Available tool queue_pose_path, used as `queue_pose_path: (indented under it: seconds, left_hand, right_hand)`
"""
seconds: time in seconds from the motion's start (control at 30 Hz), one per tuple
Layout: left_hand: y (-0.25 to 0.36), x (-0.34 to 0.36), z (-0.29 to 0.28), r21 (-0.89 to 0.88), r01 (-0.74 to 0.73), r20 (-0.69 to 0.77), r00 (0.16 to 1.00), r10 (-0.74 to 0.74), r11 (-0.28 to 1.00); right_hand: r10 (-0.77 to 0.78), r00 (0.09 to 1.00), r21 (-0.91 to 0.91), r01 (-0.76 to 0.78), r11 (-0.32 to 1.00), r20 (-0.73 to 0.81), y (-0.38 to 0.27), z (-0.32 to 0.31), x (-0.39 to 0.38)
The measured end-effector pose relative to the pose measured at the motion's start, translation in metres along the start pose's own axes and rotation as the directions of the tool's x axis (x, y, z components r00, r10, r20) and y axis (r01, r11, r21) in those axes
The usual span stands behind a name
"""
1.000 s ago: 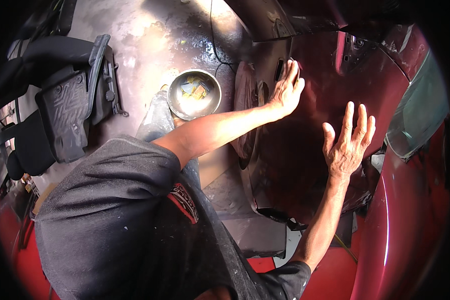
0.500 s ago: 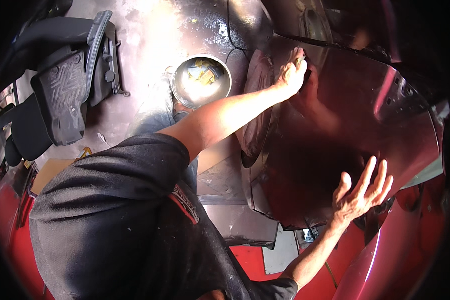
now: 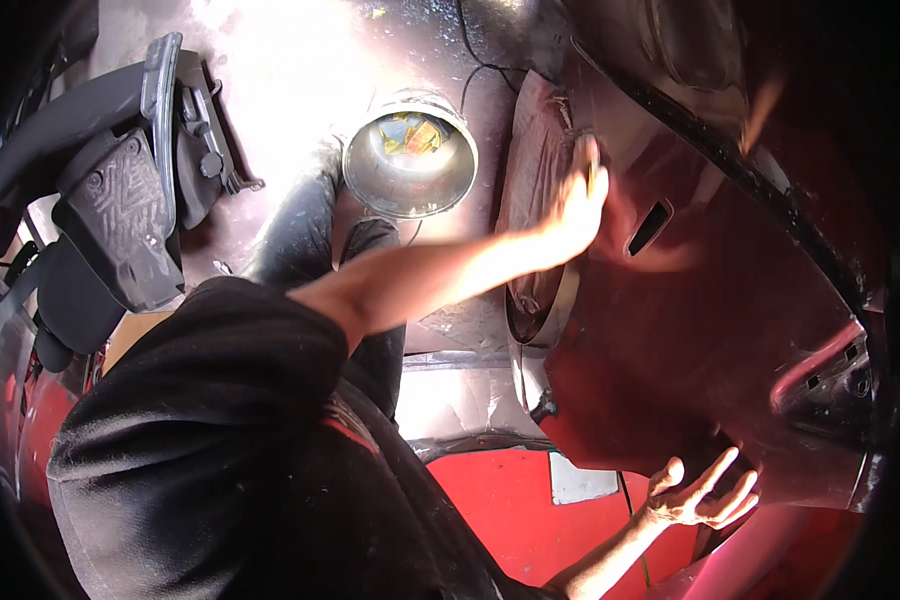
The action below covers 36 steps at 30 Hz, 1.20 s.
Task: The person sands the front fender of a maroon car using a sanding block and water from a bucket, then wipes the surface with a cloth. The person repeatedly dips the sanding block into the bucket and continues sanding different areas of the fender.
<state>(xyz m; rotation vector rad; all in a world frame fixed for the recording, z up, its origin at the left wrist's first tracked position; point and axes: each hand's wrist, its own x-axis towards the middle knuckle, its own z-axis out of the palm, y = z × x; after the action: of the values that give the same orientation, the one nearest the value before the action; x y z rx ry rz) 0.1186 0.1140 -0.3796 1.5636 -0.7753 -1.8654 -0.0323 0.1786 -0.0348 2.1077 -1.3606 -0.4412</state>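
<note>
Beside a dark-maroon car panel (image 3: 700, 370), my left hand (image 3: 578, 200) is blurred, its fingers stretched out along the panel's left part, near a dark slot (image 3: 648, 228). Whether it touches the surface is hard to tell. Lower right, my right hand (image 3: 700, 495) rests at the panel's lower portion, fingers spread and slightly bent, holding nothing. A metal bucket (image 3: 410, 190) with yellow and grey pieces inside sits left of the panel, near my legs.
Black plastic car trim parts (image 3: 110, 210) lie at left on the pale, stained floor (image 3: 230, 50), with cardboard (image 3: 135, 340) below them. A black cable (image 3: 475, 65) runs near the bucket. A red surface (image 3: 500, 510) and a small white board (image 3: 582, 480) lie below the panel.
My view has shifted over the panel, which now shows more of its right edge. My left hand went up, then back down; my right hand has moved progressively lower, fingers still apart.
</note>
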Motion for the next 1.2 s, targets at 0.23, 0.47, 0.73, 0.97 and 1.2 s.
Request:
queue_pose_path:
  seconds: [0.23,0.47,0.73,0.97,1.2]
  left_hand:
    - [-0.032,0.014,0.017,-0.317,0.084,-0.016,0.995,-0.094,0.945]
    - [-0.052,-0.021,0.03,-0.318,-0.215,-0.152,0.973,0.174,0.924]
    - [-0.058,-0.032,0.026,-0.248,-0.175,-0.089,0.983,0.158,0.953]
    - [-0.096,0.034,0.036,-0.033,-0.277,-0.273,0.927,0.258,0.96]
    - [-0.08,0.064,0.006,-0.097,-0.332,-0.181,0.933,0.312,0.938]
  right_hand:
    - [0.007,1.0,-0.004,-0.007,1.0,-0.009,-0.001,0.001,-0.004]
    - [-0.068,0.996,0.023,0.07,0.997,-0.061,0.001,0.0,0.004]
    - [-0.118,0.989,0.006,0.119,0.993,-0.093,0.007,0.006,-0.001]
    - [-0.191,0.977,-0.069,0.185,0.98,-0.094,0.005,0.001,0.003]
    - [-0.179,0.982,-0.041,0.177,0.983,-0.062,0.001,0.007,0.008]
